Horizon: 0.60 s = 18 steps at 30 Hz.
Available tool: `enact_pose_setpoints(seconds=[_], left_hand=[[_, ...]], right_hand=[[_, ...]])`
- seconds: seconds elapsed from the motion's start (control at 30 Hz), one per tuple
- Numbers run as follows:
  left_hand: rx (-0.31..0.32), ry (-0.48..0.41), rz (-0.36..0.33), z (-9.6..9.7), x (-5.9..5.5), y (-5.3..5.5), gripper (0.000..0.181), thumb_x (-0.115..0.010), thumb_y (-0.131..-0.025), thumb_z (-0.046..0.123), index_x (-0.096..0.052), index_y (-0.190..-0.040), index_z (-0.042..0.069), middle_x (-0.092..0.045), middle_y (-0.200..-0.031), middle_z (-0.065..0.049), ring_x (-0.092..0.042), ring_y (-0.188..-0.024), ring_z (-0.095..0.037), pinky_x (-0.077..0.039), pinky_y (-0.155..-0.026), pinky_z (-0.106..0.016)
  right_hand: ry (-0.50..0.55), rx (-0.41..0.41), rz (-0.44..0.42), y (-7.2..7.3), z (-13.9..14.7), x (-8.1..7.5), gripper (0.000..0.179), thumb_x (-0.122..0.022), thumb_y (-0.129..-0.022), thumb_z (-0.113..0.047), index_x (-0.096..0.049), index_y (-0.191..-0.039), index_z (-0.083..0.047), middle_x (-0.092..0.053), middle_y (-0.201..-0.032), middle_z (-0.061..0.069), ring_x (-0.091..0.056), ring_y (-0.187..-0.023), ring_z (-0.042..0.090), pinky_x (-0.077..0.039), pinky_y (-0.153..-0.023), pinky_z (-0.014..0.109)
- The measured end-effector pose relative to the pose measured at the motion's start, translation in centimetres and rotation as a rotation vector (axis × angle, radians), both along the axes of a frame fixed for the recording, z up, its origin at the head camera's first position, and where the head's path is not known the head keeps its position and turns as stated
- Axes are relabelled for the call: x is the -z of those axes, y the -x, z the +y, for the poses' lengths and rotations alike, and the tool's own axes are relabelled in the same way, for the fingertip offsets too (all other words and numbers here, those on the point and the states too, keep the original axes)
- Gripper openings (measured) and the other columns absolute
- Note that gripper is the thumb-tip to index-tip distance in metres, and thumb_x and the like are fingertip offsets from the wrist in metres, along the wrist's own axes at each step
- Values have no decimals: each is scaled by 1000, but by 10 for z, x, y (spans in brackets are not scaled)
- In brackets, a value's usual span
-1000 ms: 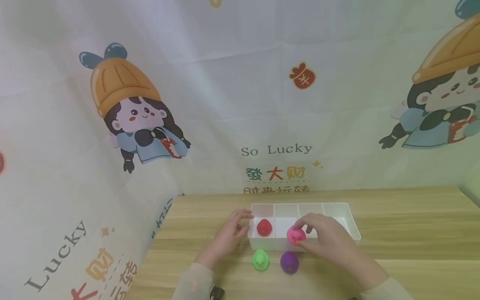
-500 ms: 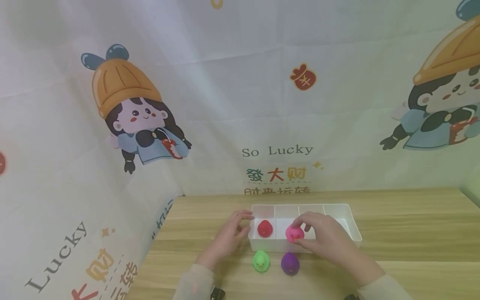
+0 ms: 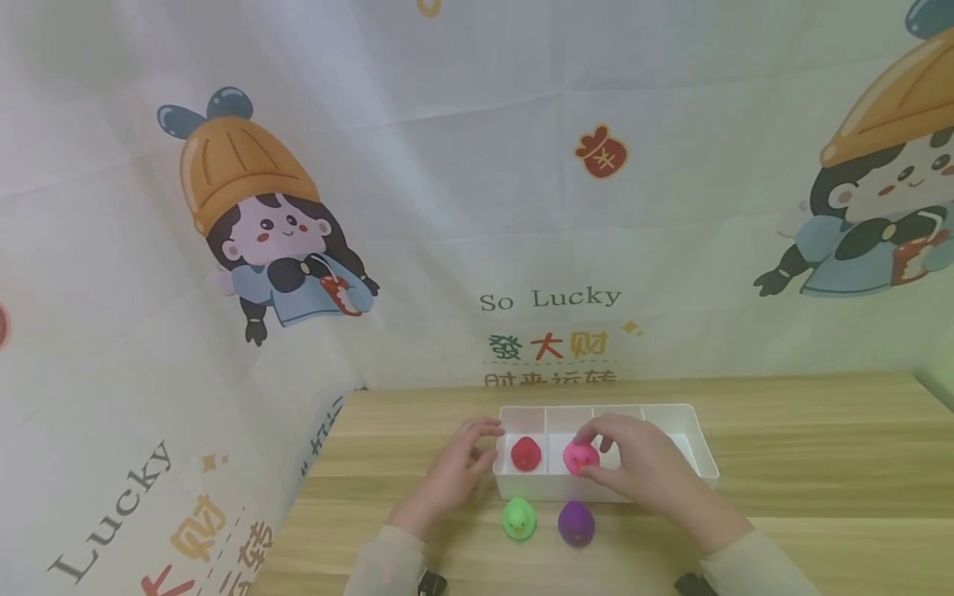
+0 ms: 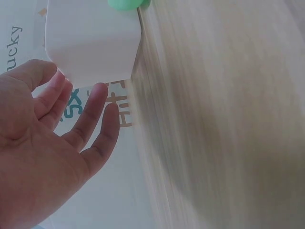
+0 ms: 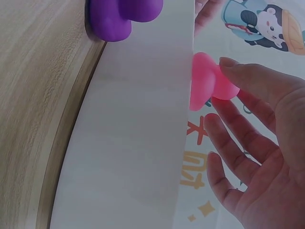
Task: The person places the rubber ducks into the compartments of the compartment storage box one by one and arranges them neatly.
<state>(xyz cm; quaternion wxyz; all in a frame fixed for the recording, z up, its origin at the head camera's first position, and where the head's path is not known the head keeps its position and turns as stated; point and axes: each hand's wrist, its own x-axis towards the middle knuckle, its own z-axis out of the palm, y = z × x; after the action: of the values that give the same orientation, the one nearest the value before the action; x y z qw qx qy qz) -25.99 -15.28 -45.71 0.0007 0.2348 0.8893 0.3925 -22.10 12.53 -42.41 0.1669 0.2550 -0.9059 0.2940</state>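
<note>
My right hand (image 3: 641, 455) pinches a pink rubber duck (image 3: 580, 457) between thumb and fingers, over the second compartment from the left of a white divided box (image 3: 619, 490). In the right wrist view the pink duck (image 5: 204, 81) is partly hidden behind the box's front wall. A red rubber duck (image 3: 526, 454) sits in the leftmost compartment. My left hand (image 3: 458, 463) is at the box's left end, fingers loosely bent, fingertips at or close to its rim. In front of the box stand a green rubber duck (image 3: 518, 519) and a purple rubber duck (image 3: 576, 524).
The box stands on a wooden table (image 3: 820, 463), whose surface extends to both sides. Behind it hangs a pale printed cloth (image 3: 462, 207), which also covers the left side.
My right hand has moved the pink duck slightly left and farther back, from the box's front edge to over the second compartment. The left hand and the other ducks stay in place.
</note>
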Motion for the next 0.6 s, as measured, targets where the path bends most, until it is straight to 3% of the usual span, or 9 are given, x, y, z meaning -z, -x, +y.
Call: enact_pose_setpoints(seconds=[0.43,0.6], left_hand=[[17,-12,11,0,3,2,33,-50,-90,23,-47,-121,14,-34,-134,3,-51,-89,-13,-45,-74,-24],[19,-20,17,0,1,1,32,-51,-90,20,-48,-120,12,-34,-133,6,-51,-90,-14,-46,-74,-25]], right_hand=[[15,23,-26,7,-6,2,28,-77,-65,-29,-60,-87,-29,-55,-83,-21,-51,-74,8,-42,-64,25],[29,46,-46,11,-11,5,27,-77,-65,-31,-61,-87,-29,-56,-83,-19,-51,-74,8,-41,-63,25]])
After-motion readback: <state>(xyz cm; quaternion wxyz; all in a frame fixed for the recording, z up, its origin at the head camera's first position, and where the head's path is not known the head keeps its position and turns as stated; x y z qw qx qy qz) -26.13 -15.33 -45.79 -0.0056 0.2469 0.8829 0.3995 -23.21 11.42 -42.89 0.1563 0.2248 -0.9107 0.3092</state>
